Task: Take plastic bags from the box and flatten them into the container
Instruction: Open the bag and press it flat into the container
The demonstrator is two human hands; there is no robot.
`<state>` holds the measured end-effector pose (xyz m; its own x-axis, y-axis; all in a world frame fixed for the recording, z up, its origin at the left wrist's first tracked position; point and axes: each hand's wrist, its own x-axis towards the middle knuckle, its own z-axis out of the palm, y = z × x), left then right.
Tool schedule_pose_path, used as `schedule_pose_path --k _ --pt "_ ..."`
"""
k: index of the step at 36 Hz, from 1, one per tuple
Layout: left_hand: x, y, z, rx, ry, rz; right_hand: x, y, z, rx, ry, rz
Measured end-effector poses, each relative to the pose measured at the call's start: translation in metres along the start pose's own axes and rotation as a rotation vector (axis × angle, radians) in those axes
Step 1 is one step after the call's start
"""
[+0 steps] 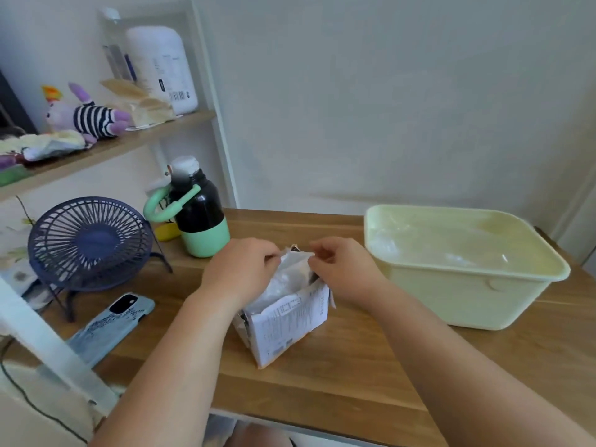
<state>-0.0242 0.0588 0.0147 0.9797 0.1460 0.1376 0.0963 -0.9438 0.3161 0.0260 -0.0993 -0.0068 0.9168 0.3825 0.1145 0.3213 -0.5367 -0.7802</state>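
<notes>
a fan (pixel 88 245) and a phone (pixel 111 324) sit by the counter's (pixel 322 382) left edge, clear of the work. mid-counter, the left hand (pixel 240 269) and right hand (pixel 342 269) each pinch a top corner of a plastic bag (pixel 290 272), likely to draw it straight up from the open box (pixel 283 324). the container (pixel 451 301) stands near the right edge, clear plastic inside, which keeps the carry short.

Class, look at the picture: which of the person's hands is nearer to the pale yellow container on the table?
Right. The right hand pinches the plastic bag just left of the container; the left hand is farther left, across the box.
</notes>
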Motion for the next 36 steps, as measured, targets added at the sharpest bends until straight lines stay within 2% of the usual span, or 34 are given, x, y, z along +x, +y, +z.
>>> schedule_pose_path --k 3,10,15,22,27,31,34,36 --pt "0.001 0.0 0.001 -0.064 0.005 0.017 0.003 0.002 0.001 -0.051 -0.015 -0.009" --pt "0.012 -0.002 0.005 -0.463 0.07 -0.014 0.009 0.004 0.0 -0.059 -0.1 -0.018" --pt "0.014 0.006 0.005 -0.662 0.09 0.069 0.011 0.0 0.0 0.004 -0.145 -0.026" --pt "0.011 -0.005 0.01 -0.758 0.197 0.091 0.016 -0.005 0.004 -0.041 -0.095 -0.073" --pt "0.002 -0.01 0.009 -0.903 0.175 0.055 0.019 -0.008 0.012 -0.115 -0.015 -0.2" --pt "-0.005 -0.015 0.016 -0.926 0.096 -0.057 0.021 -0.007 0.012 0.08 -0.044 -0.083" --pt "-0.006 -0.015 0.019 -0.844 0.077 -0.078 0.023 -0.007 0.008 0.477 -0.019 0.062" --pt "-0.004 -0.014 0.018 -0.806 0.04 -0.064 0.025 -0.01 0.004 0.737 0.125 0.132"
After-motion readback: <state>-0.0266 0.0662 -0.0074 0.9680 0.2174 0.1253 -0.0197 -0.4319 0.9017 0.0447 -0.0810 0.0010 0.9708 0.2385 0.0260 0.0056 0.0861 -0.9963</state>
